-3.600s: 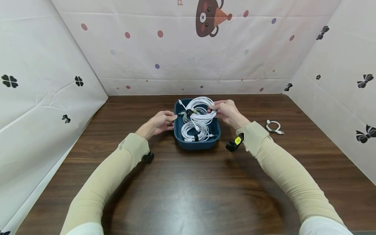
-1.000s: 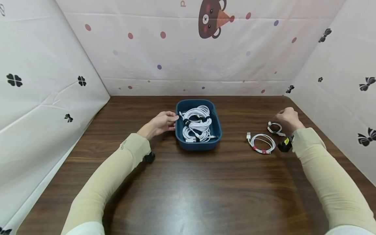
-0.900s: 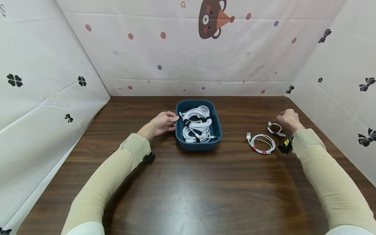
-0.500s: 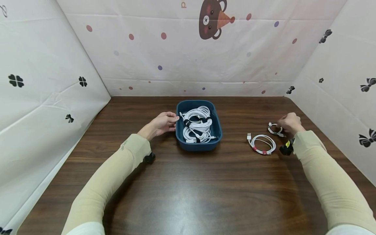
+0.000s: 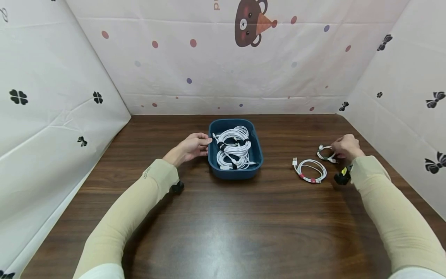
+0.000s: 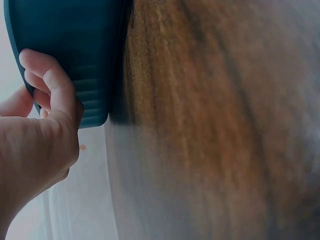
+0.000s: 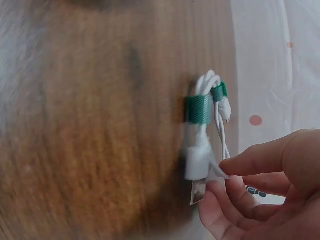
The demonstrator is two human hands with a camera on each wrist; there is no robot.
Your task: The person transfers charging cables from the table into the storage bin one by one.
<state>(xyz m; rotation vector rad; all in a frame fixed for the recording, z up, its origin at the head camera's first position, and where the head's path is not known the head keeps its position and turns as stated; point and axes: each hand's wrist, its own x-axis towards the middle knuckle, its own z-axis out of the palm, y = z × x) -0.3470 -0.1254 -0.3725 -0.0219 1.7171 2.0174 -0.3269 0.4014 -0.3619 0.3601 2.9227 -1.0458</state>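
Note:
My left hand [image 5: 192, 147] holds the left wall of a blue plastic bin [image 5: 235, 175], thumb at the rim and fingers curled against the outside in the left wrist view. Inside the bin lie several white coiled cables [image 5: 232, 148] with black straps. Far to the right, my right hand [image 5: 345, 146] pinches a small white USB cable [image 7: 198, 160] by its side between thumb and fingertips. Two green straps [image 7: 198, 109] bind this coil, and its metal USB plug points down beside the fingers in the right wrist view.
A larger white USB cable [image 5: 321, 176] with red straps lies coiled on the brown wooden table [image 5: 223, 221], nearer than the small one. White patterned sheets [image 5: 160, 66] close off the back and both sides.
My right hand has carried a red-strapped cable out of the bin to the table's right, let go, then come down onto the small green-strapped cable. The left hand stays at the bin.

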